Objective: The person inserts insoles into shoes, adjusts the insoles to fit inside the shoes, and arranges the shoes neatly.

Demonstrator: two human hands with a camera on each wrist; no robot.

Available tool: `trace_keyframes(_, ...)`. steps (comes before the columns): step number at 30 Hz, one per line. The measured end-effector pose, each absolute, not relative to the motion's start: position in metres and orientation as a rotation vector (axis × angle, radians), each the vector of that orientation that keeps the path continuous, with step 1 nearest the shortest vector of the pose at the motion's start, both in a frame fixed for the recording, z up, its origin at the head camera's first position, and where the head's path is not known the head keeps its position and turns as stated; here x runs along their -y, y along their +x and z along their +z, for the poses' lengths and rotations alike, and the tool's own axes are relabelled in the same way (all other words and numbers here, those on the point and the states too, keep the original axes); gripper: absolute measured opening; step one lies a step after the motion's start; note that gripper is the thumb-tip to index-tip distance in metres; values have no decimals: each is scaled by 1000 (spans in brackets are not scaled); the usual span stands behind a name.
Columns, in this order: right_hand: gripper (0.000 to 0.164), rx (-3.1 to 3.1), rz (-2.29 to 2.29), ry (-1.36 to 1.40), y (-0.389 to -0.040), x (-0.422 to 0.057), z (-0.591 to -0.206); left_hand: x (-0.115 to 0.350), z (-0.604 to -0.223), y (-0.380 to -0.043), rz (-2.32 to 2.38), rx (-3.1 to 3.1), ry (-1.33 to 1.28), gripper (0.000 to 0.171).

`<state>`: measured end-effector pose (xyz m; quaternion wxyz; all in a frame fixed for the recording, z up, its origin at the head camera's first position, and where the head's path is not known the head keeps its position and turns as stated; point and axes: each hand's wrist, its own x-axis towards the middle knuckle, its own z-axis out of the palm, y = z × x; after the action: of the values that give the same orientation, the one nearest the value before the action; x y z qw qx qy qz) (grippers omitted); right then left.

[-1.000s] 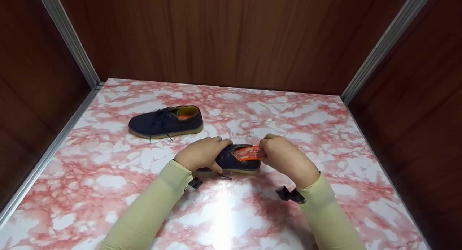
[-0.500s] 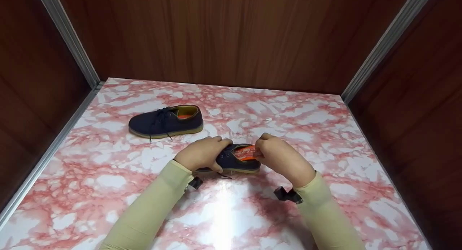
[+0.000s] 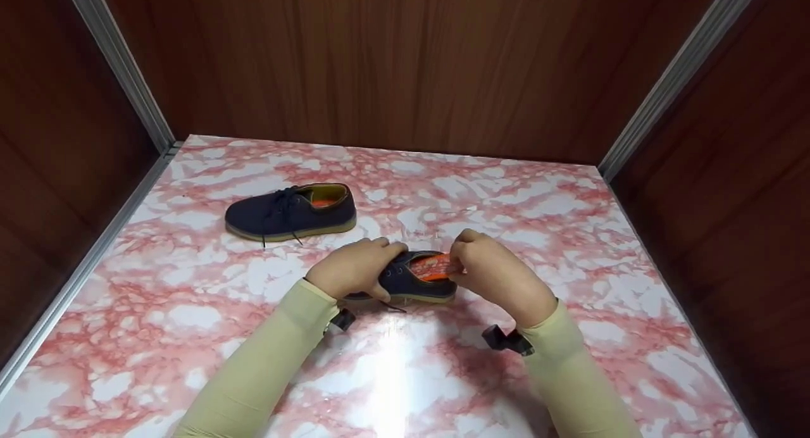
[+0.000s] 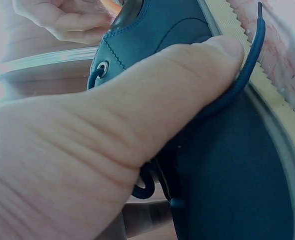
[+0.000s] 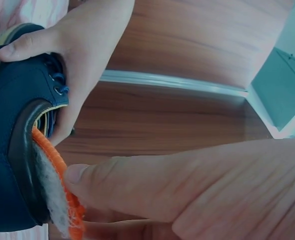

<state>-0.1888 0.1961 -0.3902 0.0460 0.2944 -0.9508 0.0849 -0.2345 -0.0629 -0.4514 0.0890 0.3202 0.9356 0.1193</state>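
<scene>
A dark navy lace-up shoe sits on the marbled surface, toe to the left. My left hand grips it over the laces; in the left wrist view the thumb lies along the shoe's side beside a loose lace. At the heel opening, my right hand pinches the end of an orange insole. The right wrist view shows that insole rising out of the shoe's opening, with whitish fuzzy material on its underside. Its front part is hidden inside the shoe.
A matching navy shoe stands farther back on the left, toe left, with orange showing inside. Dark wood panels enclose the back and sides of the pink-and-white surface, joined by metal corner strips.
The right hand, holding the insole, shifts slightly left toward the shoe, then slightly back right. The left hand and both shoes stay where they were.
</scene>
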Motion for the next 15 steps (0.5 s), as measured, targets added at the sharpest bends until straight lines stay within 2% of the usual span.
trace_keyframes(15, 10, 2917, 334, 946, -193, -193, -395, 62, -450, -235, 339, -2774, 936, 95)
